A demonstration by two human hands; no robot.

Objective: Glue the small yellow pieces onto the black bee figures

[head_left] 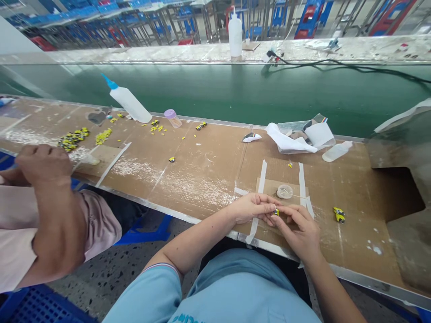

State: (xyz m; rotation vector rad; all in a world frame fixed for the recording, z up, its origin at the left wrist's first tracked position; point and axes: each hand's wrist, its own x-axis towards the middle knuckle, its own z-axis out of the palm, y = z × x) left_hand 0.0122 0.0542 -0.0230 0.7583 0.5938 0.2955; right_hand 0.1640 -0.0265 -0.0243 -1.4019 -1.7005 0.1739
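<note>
cardboard-topped workbench (pixel 202 179), green conveyor belt (pixel 215 89) beyond — blue stools (pixel 281 15)

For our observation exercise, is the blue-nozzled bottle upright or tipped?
Tipped: the white squeeze bottle lies on its side, blue nozzle pointing left.

A single head-worn view looks forward and down from just above the wearer's light-blue shirt (pixel 215 287). The left hand (pixel 251 208) and right hand (pixel 298 233) appear close below the lens, at the near edge of the counter (pixel 202 179); a green belt (pixel 215 89) lies farther off.
</note>
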